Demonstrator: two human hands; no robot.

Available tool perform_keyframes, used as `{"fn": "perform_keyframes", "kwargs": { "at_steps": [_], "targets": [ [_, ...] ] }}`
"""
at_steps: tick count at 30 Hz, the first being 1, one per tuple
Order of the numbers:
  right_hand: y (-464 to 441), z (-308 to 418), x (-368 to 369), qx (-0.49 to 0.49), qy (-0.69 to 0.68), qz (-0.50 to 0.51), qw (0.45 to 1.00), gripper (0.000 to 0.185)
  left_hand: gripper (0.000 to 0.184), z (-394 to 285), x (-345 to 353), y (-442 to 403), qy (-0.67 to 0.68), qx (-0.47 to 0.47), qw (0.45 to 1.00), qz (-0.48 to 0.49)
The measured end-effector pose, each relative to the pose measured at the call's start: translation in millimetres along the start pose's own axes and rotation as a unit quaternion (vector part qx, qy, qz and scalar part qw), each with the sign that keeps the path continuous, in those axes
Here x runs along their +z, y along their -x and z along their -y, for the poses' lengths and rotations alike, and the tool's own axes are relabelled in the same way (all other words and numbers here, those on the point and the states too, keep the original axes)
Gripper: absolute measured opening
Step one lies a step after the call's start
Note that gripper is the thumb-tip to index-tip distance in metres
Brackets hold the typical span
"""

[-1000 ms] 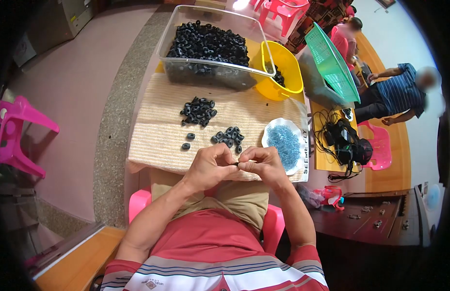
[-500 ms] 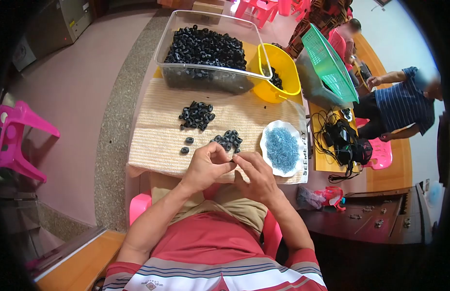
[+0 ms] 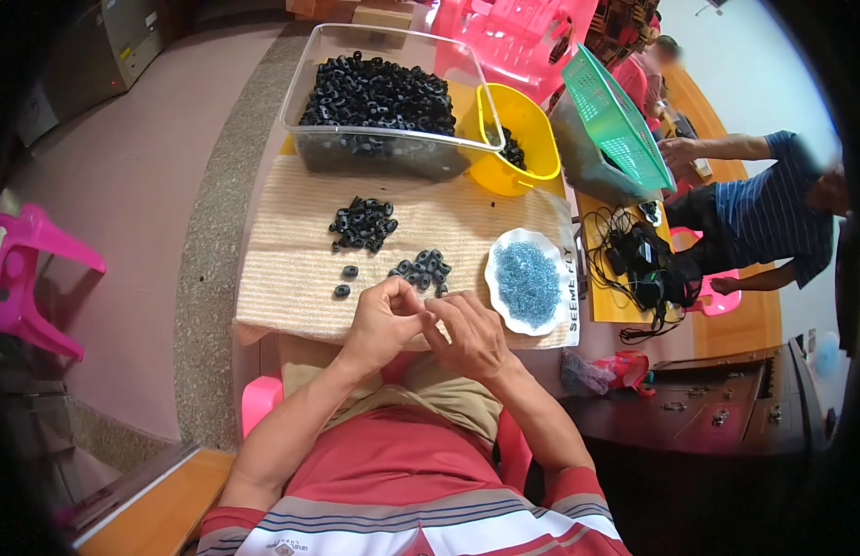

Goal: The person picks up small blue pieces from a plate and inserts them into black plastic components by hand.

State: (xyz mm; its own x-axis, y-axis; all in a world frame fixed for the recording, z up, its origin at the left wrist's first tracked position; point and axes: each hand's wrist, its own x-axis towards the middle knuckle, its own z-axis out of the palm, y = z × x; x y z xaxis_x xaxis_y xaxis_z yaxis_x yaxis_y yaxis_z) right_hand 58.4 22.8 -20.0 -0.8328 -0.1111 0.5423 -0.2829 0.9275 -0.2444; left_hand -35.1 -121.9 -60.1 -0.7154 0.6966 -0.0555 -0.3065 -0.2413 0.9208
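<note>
Two loose black parts (image 3: 350, 271) are lying on a striped towel (image 3: 286, 278), near the left hand (image 3: 384, 322). That hand is curling its thumb and forefinger into a ring, with the tips meeting close to those of the right hand (image 3: 474, 335). The right hand is bending its fingers inward, the back of the hand facing up. Fingers are hiding whatever may be between the tips, so I cannot tell whether either hand is gripping anything.

Just beyond the fingers, a small pile of black parts (image 3: 421, 270) is sitting on the towel, its near edge partly covered by the hands. Farther back and to the left, a larger pile of black parts (image 3: 363, 223) is lying apart from it. To the right of the right hand, a white wavy-edged plate (image 3: 493, 283) is holding many clear blue bits (image 3: 528, 281).

At the far edge, a clear tub (image 3: 379, 156) is holding a mass of black parts, and a yellow bucket (image 3: 506, 178) is standing beside it with more inside. Beyond the bucket, a green basket (image 3: 623, 125) is tilting, and a person in a blue striped shirt (image 3: 759, 218) is standing near it.
</note>
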Motion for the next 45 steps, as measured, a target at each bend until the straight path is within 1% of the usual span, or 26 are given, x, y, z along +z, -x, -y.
{"fn": "perform_keyframes", "kwargs": {
  "at_steps": [3, 5, 6, 8, 10, 12, 14, 17, 18, 20, 22, 24, 26, 27, 30, 34, 37, 40, 45],
  "targets": [
    [-5, -1, -9, 0.048, -0.036, -0.005, 0.998, 0.038, 0.019, -6, 4, 1, -0.027, -0.009, 0.999, -0.015],
    [-12, -13, -17, 0.063, -0.066, -0.001, 0.996, 0.041, 0.016, -7, 7, 1, -0.009, -0.003, 0.999, -0.031],
    [-17, -21, -22, 0.062, -0.032, -0.016, 0.997, 0.041, 0.016, -7, 9, 2, -0.001, 0.000, 0.999, -0.039],
    [-28, -53, -34, 0.101, 0.004, -0.048, 0.994, 0.040, 0.014, -5, 9, 2, -0.001, 0.006, 0.999, -0.036],
    [-52, -93, -52, 0.070, 0.093, -0.083, 0.990, 0.038, 0.013, -3, 10, 3, -0.019, 0.012, 0.999, -0.035],
    [-78, -132, -68, 0.126, 0.142, -0.097, 0.977, 0.033, 0.013, -1, 11, 4, -0.054, 0.016, 0.998, -0.037],
    [-97, -161, -75, 0.174, 0.189, -0.116, 0.959, 0.029, 0.012, 1, 11, 5, -0.055, 0.018, 0.997, -0.041],
    [-104, -168, -72, 0.195, 0.218, -0.105, 0.951, 0.027, 0.012, 0, 10, 4, -0.061, 0.022, 0.997, -0.050],
    [-102, -163, -65, 0.182, 0.171, -0.089, 0.964, 0.026, 0.012, 1, 11, 4, -0.062, 0.028, 0.996, -0.056],
    [-96, -129, -50, 0.157, 0.076, -0.058, 0.983, 0.024, 0.012, 1, 13, 6, -0.078, 0.035, 0.994, -0.065],
    [-92, -104, -25, 0.108, -0.010, -0.002, 0.994, 0.022, 0.013, -5, 15, 9, -0.109, 0.037, 0.991, -0.069],
    [-94, -82, 2, 0.138, -0.094, 0.069, 0.984, 0.022, 0.014, -10, 17, 11, -0.126, 0.028, 0.989, -0.079],
    [-104, -67, 17, 0.116, -0.053, 0.141, 0.982, 0.026, 0.013, -14, 17, 11, -0.126, 0.038, 0.988, -0.087],
    [-106, -69, 28, 0.094, -0.032, 0.155, 0.983, 0.029, 0.013, -14, 16, 10, -0.123, 0.048, 0.987, -0.093],
    [-121, -57, 36, 0.148, 0.029, 0.253, 0.956, 0.029, 0.013, -11, 15, 9, -0.108, 0.063, 0.986, -0.108],
    [-123, -58, 43, 0.137, 0.050, 0.298, 0.943, 0.030, 0.013, -13, 15, 9, -0.095, 0.058, 0.988, -0.110],
    [-117, -60, 48, 0.114, 0.050, 0.275, 0.953, 0.031, 0.012, -14, 14, 8, -0.095, 0.063, 0.987, -0.113],
    [-117, -58, 47, 0.118, 0.058, 0.280, 0.951, 0.028, 0.013, -10, 13, 7, -0.080, 0.059, 0.989, -0.113],
    [-113, -59, 49, 0.121, 0.058, 0.272, 0.953, 0.028, 0.013, -2, 6, 1, -0.033, 0.052, 0.991, -0.119]
  ]
}}
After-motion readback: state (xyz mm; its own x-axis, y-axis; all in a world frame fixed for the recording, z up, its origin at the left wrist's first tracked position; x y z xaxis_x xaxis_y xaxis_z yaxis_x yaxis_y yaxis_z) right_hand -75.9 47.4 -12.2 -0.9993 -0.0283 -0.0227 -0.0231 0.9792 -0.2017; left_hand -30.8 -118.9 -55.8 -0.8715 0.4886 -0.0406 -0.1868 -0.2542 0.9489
